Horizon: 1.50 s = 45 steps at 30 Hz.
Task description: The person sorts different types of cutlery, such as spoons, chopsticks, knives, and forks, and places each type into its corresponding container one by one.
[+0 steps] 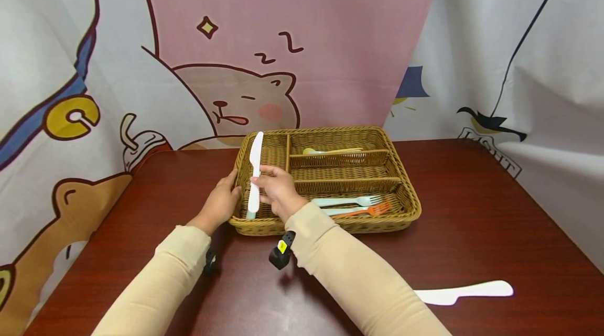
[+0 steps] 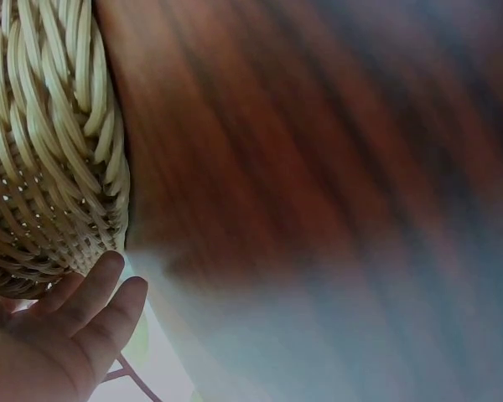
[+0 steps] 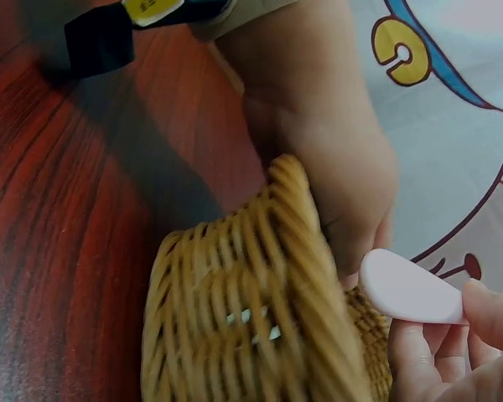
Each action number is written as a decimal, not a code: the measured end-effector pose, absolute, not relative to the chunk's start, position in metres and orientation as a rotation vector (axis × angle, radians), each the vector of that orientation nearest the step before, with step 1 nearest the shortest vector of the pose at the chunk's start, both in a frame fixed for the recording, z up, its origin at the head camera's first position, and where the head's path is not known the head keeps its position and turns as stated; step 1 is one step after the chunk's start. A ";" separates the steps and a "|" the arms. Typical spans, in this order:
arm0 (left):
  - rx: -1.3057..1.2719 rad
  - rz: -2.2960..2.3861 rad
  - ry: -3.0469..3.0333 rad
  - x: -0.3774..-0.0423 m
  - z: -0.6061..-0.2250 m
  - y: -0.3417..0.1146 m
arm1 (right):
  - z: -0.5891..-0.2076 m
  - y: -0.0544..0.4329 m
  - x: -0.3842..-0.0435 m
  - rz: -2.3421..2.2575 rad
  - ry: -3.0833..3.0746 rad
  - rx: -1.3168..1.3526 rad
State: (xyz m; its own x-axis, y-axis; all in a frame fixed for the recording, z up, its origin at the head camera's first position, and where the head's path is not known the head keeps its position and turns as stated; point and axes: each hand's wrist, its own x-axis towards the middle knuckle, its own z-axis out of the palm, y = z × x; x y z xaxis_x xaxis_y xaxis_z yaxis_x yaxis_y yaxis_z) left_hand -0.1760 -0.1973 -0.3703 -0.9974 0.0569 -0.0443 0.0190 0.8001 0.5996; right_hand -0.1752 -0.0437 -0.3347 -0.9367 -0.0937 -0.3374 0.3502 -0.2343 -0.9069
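Observation:
My right hand (image 1: 279,192) pinches a white plastic knife (image 1: 255,173) by its handle, blade pointing away, over the left compartment of a wicker basket (image 1: 325,226). Under the knife's handle end, a pale green piece (image 1: 251,215) shows in that compartment. My left hand (image 1: 219,201) rests on the basket's left side, its thumb over the rim. In the left wrist view, fingers (image 2: 109,322) lie against the outer weave. The right wrist view shows the rounded handle end of the knife (image 3: 411,289) between thumb and fingers.
Pale green forks (image 1: 368,201) and an orange fork (image 1: 379,208) lie in the front right compartment. Yellow utensils (image 1: 337,151) lie in the back one. Another white knife (image 1: 472,291) is on the table (image 1: 472,220), partly behind my right sleeve. A printed curtain (image 1: 349,37) hangs behind.

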 end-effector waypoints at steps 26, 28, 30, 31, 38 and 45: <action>0.050 0.947 2.927 -0.177 -0.372 -0.197 | -0.350 -0.059 -0.171 -2.195 1.752 0.314; 0.053 0.952 2.927 -0.177 -0.372 -0.197 | -0.351 -0.059 -0.171 -2.194 1.744 0.315; 0.055 0.952 2.930 -0.177 -0.372 -0.197 | -0.352 -0.060 -0.171 -2.195 1.739 0.317; 0.056 0.949 2.931 -0.177 -0.372 -0.197 | -0.353 -0.061 -0.171 -2.193 1.738 0.321; 0.033 0.948 2.903 -0.176 -0.371 -0.197 | -0.353 -0.062 -0.171 -2.139 1.771 0.327; 0.028 0.952 2.892 -0.176 -0.372 -0.196 | -0.353 -0.062 -0.172 -2.104 1.783 0.341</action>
